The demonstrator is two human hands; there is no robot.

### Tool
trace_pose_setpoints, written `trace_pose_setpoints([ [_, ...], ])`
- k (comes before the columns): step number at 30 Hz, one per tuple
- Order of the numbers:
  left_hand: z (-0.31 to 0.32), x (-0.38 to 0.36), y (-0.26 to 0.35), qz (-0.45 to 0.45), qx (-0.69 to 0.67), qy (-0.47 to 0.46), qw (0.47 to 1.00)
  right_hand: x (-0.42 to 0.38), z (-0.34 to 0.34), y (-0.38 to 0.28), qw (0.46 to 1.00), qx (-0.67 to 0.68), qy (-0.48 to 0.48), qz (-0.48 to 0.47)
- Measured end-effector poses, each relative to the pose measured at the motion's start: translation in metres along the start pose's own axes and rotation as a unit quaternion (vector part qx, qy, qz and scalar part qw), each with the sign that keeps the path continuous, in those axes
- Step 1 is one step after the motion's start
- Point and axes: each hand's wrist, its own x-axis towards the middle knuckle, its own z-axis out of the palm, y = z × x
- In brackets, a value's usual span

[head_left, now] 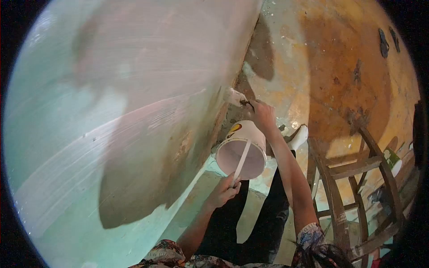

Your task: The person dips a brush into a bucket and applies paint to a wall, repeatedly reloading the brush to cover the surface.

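So in the head view the left hand [225, 192] is closed round the white strap handle of a bucket [243, 152], which hangs by the wall [147, 111], and the right hand [262, 115] is curled around a brush [234, 97] near the wall's bottom edge

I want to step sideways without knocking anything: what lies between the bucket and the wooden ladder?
In the head view, the right forearm crosses between bucket and ladder, with a dark trouser leg and white-covered foot also there.
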Motion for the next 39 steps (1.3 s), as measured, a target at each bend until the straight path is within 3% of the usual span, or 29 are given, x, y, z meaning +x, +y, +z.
trace_pose_setpoints([
  [5, -0.01, 0.013, -0.015, -0.02, 0.013, 0.026, 0.999, 0.015, 0.048, 0.044, 0.991, -0.035, -0.115, 0.058],
  [11, -0.021, 0.022, -0.025, -0.011, 0.026, 0.022, 0.999, 0.029, 0.08, 0.062, 0.996, -0.019, -0.087, 0.031],
  [14, -0.019, 0.023, -0.022, -0.024, 0.047, 0.046, 0.998, 0.041, 0.126, 0.093, 0.989, -0.068, -0.103, 0.077],
  [20, -0.025, 0.026, -0.023, -0.026, 0.047, 0.051, 0.997, 0.045, 0.124, 0.087, 0.991, -0.062, -0.076, 0.087],
  [23, -0.025, 0.026, -0.026, -0.048, 0.045, 0.062, 0.996, 0.051, 0.134, 0.09, 0.982, -0.08, -0.122, 0.123],
  [26, -0.03, 0.024, -0.026, -0.037, 0.036, 0.044, 0.998, 0.05, 0.135, 0.084, 0.988, -0.046, -0.084, 0.119],
  [29, -0.038, 0.023, -0.035, -0.025, 0.037, 0.025, 0.999, 0.051, 0.145, 0.083, 0.986, -0.056, -0.115, 0.105],
  [32, -0.034, 0.025, -0.034, -0.035, 0.036, 0.038, 0.998, 0.044, 0.15, 0.075, 0.994, -0.045, -0.042, 0.093],
  [39, -0.031, 0.028, -0.034, -0.015, 0.018, 0.034, 0.999, 0.032, 0.115, 0.042, 0.995, 0.047, -0.045, 0.071],
])
